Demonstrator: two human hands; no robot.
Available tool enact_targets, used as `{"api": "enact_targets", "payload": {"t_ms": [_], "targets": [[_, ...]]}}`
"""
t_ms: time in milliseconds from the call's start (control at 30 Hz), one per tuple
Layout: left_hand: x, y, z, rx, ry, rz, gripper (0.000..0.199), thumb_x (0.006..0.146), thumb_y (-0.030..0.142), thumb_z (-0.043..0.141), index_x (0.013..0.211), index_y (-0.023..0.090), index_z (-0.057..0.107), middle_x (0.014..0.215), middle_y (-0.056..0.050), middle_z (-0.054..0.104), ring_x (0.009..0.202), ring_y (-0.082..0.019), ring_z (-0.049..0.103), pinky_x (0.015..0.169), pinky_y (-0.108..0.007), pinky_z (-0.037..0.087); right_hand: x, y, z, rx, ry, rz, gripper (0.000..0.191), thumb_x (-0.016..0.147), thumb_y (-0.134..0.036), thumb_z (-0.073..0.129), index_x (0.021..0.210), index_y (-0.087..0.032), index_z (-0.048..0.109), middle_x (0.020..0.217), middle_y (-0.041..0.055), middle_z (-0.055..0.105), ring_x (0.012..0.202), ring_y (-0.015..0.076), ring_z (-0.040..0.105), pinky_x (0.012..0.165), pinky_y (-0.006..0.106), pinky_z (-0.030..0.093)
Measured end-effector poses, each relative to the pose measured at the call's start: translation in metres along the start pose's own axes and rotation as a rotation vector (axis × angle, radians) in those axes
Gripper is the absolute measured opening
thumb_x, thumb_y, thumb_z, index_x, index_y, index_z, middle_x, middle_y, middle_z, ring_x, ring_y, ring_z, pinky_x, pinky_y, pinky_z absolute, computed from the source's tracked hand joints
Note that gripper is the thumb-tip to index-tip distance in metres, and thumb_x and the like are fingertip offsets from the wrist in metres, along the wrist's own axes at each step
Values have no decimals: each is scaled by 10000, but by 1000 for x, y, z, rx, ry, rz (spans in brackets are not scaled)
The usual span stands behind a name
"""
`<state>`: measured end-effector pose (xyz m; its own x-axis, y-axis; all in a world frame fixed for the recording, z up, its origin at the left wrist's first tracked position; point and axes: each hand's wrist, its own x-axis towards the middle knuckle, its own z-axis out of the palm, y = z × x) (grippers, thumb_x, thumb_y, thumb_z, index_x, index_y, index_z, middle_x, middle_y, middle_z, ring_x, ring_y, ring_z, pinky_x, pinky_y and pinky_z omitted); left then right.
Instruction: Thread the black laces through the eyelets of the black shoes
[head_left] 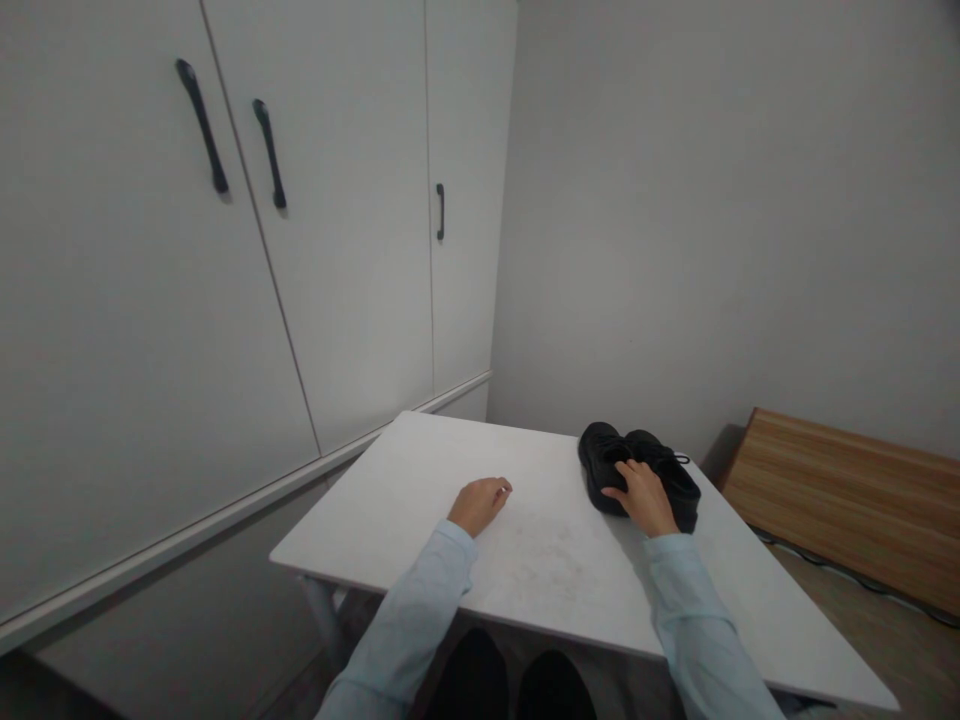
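A pair of black lace-up shoes stands side by side at the far right of the white table (450,450), toes pointing to the wall. My right hand (646,497) is closed on the back rim of the left shoe (596,465), thumb and fingers at its opening. The right shoe (681,490) lies just beyond that hand, partly covered by it; a loose lace loop sticks out on its right. My left hand (480,505) rests at the middle of the table, fingers curled in, with nothing visible in them. A wide stretch of tabletop separates it from the shoes.
White cabinet doors (352,250) with dark handles rise along the left. Behind the table is a plain grey wall (712,220). A wood-grain board (847,500) stands low at the right, with a cable along its lower edge. My knees (472,680) show below the table's front edge.
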<state>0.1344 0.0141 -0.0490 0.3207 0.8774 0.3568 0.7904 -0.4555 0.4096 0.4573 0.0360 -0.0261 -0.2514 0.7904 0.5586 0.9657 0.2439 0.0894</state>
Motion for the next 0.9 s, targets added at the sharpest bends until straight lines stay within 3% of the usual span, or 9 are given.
{"api": "enact_targets", "payload": {"t_ms": [200,533,733,900], "targets": [[1,0,0,-1,29,-8,223,874,213,454,974,223,653,890,-27,698,794,-161,630,740,-256,457,-2,-33,-26,30,43,-92,219,788,-331,648,925,-167,601,873,79,601,838,263,508,692,343,386],[2,4,-3,-136,163,41,212,900,254,435,931,203,638,882,-32,676,767,-144,607,743,-259,470,-36,-121,-70,153,43,-196,175,751,-286,701,850,-204,582,841,49,580,815,239,512,739,363,397],[1,10,-9,-346,265,53,284,918,355,409,1049,198,605,1004,-53,646,861,-143,604,746,-261,508,-42,-166,-72,209,35,-238,199,717,-268,737,813,-222,569,839,34,585,818,229,522,780,381,396],[0,12,-12,-370,259,129,383,885,383,481,1220,207,545,1263,-78,566,1178,-191,501,1021,-373,407,-45,-182,-63,281,34,-131,221,726,-269,727,881,-219,578,874,57,594,857,251,529,793,406,404]]}}
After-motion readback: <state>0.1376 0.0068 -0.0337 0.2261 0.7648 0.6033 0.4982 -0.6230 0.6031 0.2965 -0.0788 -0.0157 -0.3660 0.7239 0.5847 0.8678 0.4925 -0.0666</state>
